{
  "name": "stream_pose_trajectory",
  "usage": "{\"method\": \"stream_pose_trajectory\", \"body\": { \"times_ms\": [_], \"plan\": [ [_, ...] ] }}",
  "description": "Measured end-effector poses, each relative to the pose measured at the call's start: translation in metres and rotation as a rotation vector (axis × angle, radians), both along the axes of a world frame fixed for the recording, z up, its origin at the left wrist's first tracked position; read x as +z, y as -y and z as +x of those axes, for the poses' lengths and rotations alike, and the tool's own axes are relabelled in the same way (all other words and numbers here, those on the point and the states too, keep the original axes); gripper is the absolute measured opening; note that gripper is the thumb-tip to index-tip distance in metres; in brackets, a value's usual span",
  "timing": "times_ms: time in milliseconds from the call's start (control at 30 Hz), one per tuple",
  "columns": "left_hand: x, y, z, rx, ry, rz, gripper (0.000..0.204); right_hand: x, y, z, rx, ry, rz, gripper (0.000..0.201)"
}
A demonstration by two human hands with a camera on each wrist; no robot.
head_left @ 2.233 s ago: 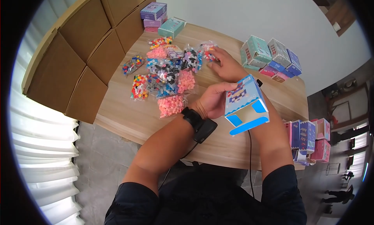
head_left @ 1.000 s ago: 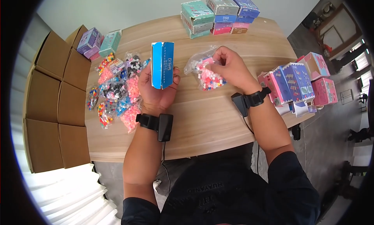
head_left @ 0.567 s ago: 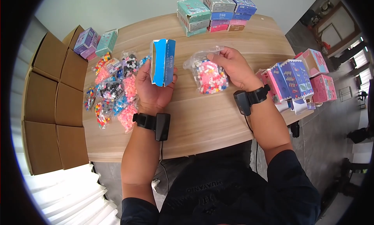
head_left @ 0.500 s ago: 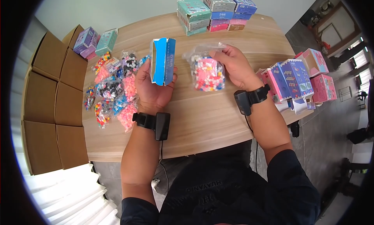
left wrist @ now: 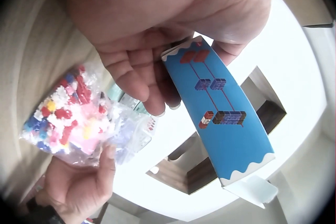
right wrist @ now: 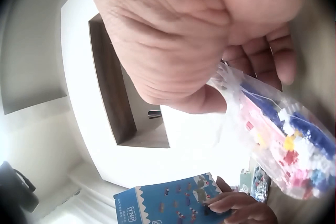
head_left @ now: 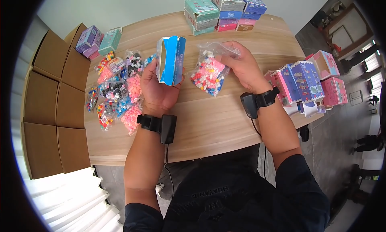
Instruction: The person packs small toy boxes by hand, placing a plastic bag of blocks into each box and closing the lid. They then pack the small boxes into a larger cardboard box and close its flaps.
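Observation:
In the head view my left hand holds a small blue cardboard box, thumb on one side and fingers on the other. The box's near end stands open with a blue flap out. Printed brick diagrams show on its side in the left wrist view. My right hand pinches the top of a clear plastic bag between thumb and fingers. Red, white, blue and yellow toy bricks and a pink piece fill the bag, which hangs to the right of the box.
Several bags of toy bricks lie heaped at left. Brown cardboard boxes line the table's left side. Stacked small boxes stand at the back, with a purple pair at back left. More boxes sit at the right edge.
The left hand brought the box left, away from the right forearm. The right hand lifted the brick bag from the table's far side; the bag has lately swung leftward and tilted.

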State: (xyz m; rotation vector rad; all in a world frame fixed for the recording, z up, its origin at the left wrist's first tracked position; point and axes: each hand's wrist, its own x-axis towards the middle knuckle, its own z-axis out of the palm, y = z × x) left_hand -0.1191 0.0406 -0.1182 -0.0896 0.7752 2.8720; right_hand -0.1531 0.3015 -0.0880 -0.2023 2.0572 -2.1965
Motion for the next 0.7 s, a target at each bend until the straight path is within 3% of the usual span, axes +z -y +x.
{"method": "stream_pose_trajectory", "body": {
  "times_ms": [100, 200, 400, 500, 600, 700],
  "plan": [
    [-0.001, 0.001, 0.000, -0.001, 0.005, -0.017, 0.041, -0.005, -0.002, -0.004, 0.006, -0.056, 0.164, 0.012],
    [0.000, 0.001, 0.001, 0.011, 0.007, -0.035, 0.042, -0.018, -0.003, -0.008, -0.117, -0.504, 0.470, 0.015],
    [0.011, -0.006, 0.004, 0.061, 0.046, -0.010, 0.038, -0.008, -0.014, -0.003, 0.144, -0.717, 0.818, 0.027],
    [0.011, -0.007, 0.003, 0.073, 0.074, -0.005, 0.037, -0.004, -0.016, 0.002, 0.217, -0.576, 0.731, 0.019],
    [0.013, -0.008, 0.003, 0.090, 0.092, -0.011, 0.037, 0.013, -0.012, 0.005, 0.276, -0.079, 0.380, 0.021],
    [0.015, -0.010, 0.003, 0.106, 0.102, -0.017, 0.037, 0.000, -0.013, -0.004, 0.361, -0.228, 0.659, 0.030]
  ]
}}
